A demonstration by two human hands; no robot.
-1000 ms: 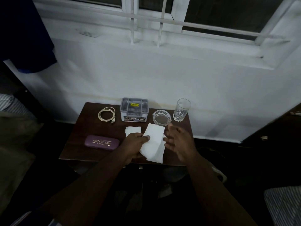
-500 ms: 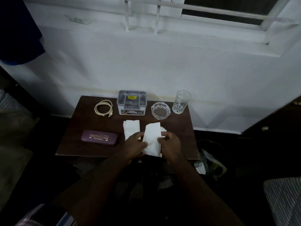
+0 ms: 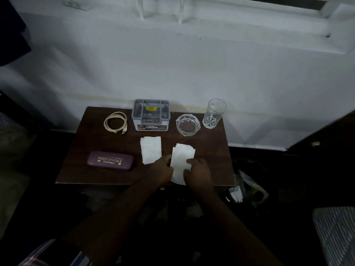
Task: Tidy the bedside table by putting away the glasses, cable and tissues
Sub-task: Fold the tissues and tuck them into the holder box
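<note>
Hands flank a folded tissue (image 3: 180, 162) at the bedside table's (image 3: 80, 150) near edge.

Your left hand (image 3: 161, 170) and right hand (image 3: 197, 172) pinch its sides, fingers curled; its long axis points toward the wall.

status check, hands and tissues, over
Both hands, left and right, pinching near tissue. Second tissue flat beside it. Cable untouched. Nothing blocking.

Bare forearms, no sleeves visible
</note>
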